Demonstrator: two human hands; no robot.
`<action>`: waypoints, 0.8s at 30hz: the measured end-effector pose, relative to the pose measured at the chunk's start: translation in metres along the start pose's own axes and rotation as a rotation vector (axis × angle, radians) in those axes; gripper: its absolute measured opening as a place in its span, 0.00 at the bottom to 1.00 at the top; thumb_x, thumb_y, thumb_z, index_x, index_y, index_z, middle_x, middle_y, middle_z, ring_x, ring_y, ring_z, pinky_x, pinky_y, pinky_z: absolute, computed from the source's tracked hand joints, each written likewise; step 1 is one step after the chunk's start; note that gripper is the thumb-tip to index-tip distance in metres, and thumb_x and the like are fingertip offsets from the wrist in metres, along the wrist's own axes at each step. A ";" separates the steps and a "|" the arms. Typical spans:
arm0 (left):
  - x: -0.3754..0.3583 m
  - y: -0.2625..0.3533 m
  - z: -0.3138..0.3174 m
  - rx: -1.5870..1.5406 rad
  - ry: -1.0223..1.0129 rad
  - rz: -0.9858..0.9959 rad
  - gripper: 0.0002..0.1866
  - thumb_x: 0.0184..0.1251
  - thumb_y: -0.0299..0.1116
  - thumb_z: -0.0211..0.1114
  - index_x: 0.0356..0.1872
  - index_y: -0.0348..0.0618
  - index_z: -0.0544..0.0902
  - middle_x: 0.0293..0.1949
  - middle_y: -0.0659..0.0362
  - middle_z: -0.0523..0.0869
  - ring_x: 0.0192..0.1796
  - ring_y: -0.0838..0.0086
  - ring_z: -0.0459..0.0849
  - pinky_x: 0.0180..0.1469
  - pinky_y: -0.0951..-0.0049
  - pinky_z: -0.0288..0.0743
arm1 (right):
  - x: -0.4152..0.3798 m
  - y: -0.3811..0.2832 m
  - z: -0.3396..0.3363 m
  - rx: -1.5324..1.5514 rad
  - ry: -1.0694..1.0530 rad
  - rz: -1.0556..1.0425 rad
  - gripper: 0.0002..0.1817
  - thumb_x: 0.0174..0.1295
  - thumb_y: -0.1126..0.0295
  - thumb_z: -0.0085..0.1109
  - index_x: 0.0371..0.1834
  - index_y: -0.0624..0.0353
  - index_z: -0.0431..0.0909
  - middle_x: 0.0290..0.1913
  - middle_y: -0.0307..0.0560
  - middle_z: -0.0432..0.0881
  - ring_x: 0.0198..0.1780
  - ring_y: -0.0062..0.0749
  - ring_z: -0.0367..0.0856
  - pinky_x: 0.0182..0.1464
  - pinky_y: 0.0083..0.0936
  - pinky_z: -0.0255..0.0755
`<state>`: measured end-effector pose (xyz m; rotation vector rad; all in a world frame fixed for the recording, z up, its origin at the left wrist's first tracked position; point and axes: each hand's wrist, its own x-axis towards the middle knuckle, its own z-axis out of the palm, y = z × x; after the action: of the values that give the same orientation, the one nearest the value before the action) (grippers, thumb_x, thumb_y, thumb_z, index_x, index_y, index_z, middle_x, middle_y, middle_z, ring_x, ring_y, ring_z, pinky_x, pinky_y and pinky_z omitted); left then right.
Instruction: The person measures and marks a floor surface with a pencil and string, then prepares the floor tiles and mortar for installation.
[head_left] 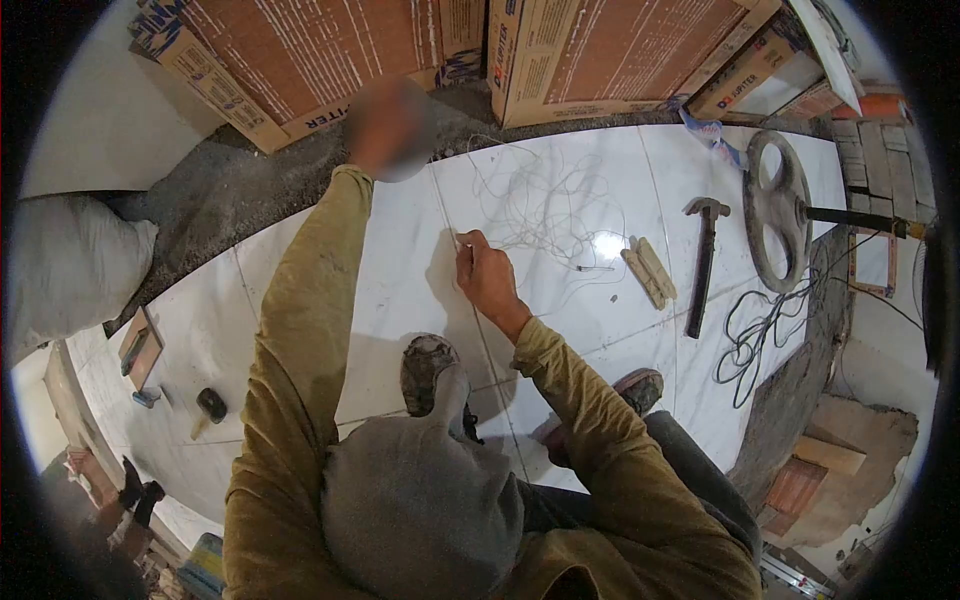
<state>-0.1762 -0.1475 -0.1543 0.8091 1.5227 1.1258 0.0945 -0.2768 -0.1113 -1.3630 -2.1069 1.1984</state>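
My right hand (490, 280) is closed in a pinch, low over a joint between the white floor tiles (590, 370). A thin pale bit shows at its fingertips, too small to name. My left hand (390, 130) is stretched forward over the dark mortar edge, close to the tile boxes; it is blurred, so its fingers cannot be made out. Beyond my right hand lies a loose tangle of thin string (550, 200). To the right of that hand are a wooden block (648, 272) and a hammer (702, 265).
Cardboard tile boxes (500, 70) stand along the far edge. On the right are a grey metal tool with large round openings (778, 210) and a coiled dark cord (745, 345). A white sack (75, 270), a trowel (140, 350) and a black-headed mallet-like tool (210, 405) are left.
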 end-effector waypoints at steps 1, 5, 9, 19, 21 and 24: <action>-0.003 0.002 0.001 0.009 0.000 0.016 0.18 0.70 0.38 0.61 0.55 0.37 0.81 0.42 0.57 0.86 0.43 0.74 0.84 0.46 0.72 0.78 | -0.001 0.000 -0.001 -0.020 -0.014 -0.010 0.15 0.60 0.73 0.55 0.51 0.60 0.72 0.23 0.59 0.80 0.28 0.57 0.81 0.31 0.47 0.73; -0.012 -0.001 0.005 0.018 -0.007 0.047 0.17 0.70 0.31 0.60 0.57 0.37 0.80 0.44 0.56 0.87 0.43 0.74 0.84 0.45 0.74 0.79 | -0.003 0.005 0.003 -0.093 0.001 -0.051 0.15 0.59 0.73 0.56 0.51 0.59 0.74 0.25 0.57 0.81 0.29 0.55 0.82 0.31 0.48 0.74; -0.011 -0.012 0.002 -0.057 -0.036 0.081 0.23 0.68 0.37 0.64 0.60 0.37 0.77 0.44 0.56 0.87 0.44 0.74 0.84 0.48 0.71 0.78 | -0.002 0.007 0.005 -0.078 -0.003 -0.092 0.16 0.60 0.72 0.55 0.52 0.58 0.75 0.25 0.57 0.81 0.29 0.55 0.82 0.31 0.48 0.74; -0.019 -0.016 0.019 0.219 0.218 0.328 0.16 0.66 0.27 0.63 0.54 0.36 0.80 0.38 0.53 0.88 0.37 0.74 0.86 0.41 0.74 0.80 | -0.001 0.004 0.004 -0.098 0.019 -0.049 0.13 0.62 0.71 0.54 0.50 0.59 0.75 0.21 0.57 0.80 0.25 0.55 0.81 0.29 0.48 0.73; -0.021 -0.013 0.021 0.220 0.231 0.360 0.15 0.66 0.27 0.63 0.53 0.37 0.80 0.38 0.53 0.88 0.38 0.74 0.87 0.41 0.74 0.80 | 0.000 0.002 0.004 -0.114 0.010 -0.025 0.12 0.63 0.71 0.54 0.49 0.59 0.75 0.21 0.57 0.79 0.25 0.55 0.81 0.29 0.48 0.73; -0.023 -0.005 0.025 0.067 0.199 0.211 0.15 0.69 0.29 0.62 0.53 0.34 0.79 0.41 0.54 0.87 0.40 0.74 0.85 0.43 0.71 0.81 | -0.001 0.004 0.005 -0.096 0.039 -0.015 0.12 0.64 0.70 0.54 0.49 0.59 0.75 0.20 0.57 0.79 0.24 0.55 0.80 0.28 0.47 0.72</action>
<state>-0.1462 -0.1640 -0.1520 0.9434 1.6757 1.3491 0.0935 -0.2790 -0.1168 -1.3975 -2.1686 1.0693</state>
